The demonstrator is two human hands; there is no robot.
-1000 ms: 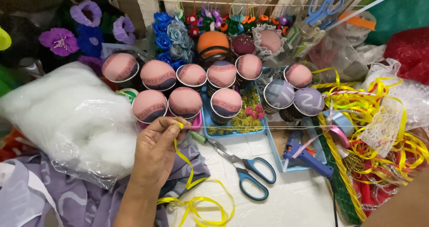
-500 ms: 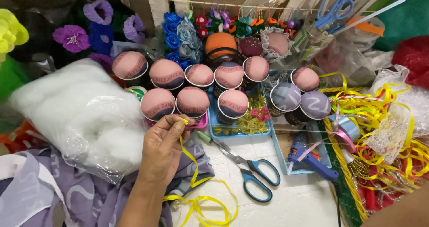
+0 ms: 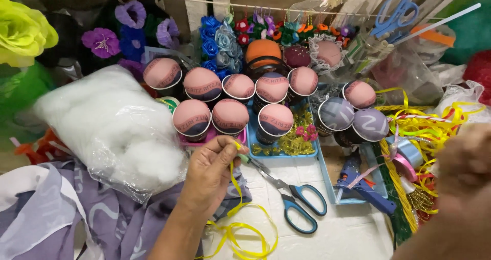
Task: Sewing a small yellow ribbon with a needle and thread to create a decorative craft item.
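Both arms were bare, with no sleeve, glove, watch or bracelet showing anywhere along them. The left hand [image 3: 208, 175] wore no ring on the fingers I could see, its nails short and plain. The right hand [image 3: 463, 170] was only a blur, too soft to tell any detail.

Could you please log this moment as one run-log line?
left hand: pinching yellow ribbon | right hand: blurred at frame edge, grip unclear | scissors: lying beside ribbon | fabric-topped cups: clustered behind
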